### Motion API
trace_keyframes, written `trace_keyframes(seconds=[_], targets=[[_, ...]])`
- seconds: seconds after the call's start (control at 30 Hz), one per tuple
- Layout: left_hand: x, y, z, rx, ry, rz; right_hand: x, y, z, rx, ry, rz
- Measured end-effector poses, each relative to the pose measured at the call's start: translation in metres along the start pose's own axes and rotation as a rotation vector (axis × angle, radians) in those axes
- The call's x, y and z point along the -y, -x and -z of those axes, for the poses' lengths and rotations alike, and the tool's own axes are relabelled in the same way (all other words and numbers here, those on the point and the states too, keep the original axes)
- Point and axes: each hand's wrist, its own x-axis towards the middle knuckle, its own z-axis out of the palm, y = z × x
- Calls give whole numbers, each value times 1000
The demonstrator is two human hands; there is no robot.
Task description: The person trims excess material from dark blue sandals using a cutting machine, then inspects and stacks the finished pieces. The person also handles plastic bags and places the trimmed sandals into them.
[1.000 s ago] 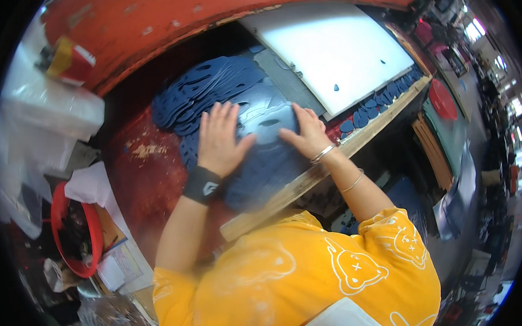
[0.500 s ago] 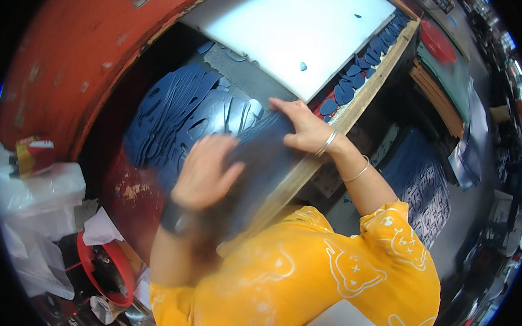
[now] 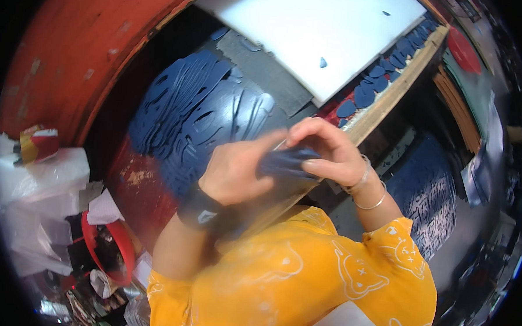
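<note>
We are grasping a blurred, dark-blue bundle of thin, flexible material [image 3: 289, 163] between our left hand [image 3: 237, 169] and right hand [image 3: 330, 151], with fingers and thumbs clasping its sides. We are holding it near the pale wooden strip [image 3: 386, 97] edging the red-painted table [image 3: 133, 188], where dark-blue cut-out sheets [image 3: 184, 110] are lying heaped near a white rectangular board [image 3: 319, 40].

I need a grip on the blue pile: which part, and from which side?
Probably the right end of the pile, coming from the right: separate curved edges fan out there, offering something to pinch. The far left side lies in shadow toward the red panel, and the left hand hides part of the near edge.
</note>
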Motion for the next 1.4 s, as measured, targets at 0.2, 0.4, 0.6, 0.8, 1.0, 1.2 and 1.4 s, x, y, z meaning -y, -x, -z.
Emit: trace_keyframes(seconds=[0.2, 0.4, 0.6, 0.8, 1.0, 1.2, 1.4], targets=[[-3, 100, 84, -232, 633, -383, -22, -11, 16, -248, -82, -3], [7, 182, 222, -90, 694, -213, -42, -21, 22, -307, 43, -171], [76, 104, 221, -315, -10, 278, -43, -25, 27, -311, 253, -149], [158, -31, 195, -54, -114, 382, -40, -29, 24, -315, 571, -177], [190, -50, 181, 30, 142, 457, -40, -32, 23, -345, 558, -177], [167, -55, 206, 313, -4, 532, -40, -33, 23, -360, 615, -216], [143, -14, 191, -35, 22, 367, -43, -34, 23, -365, 641, -192]])
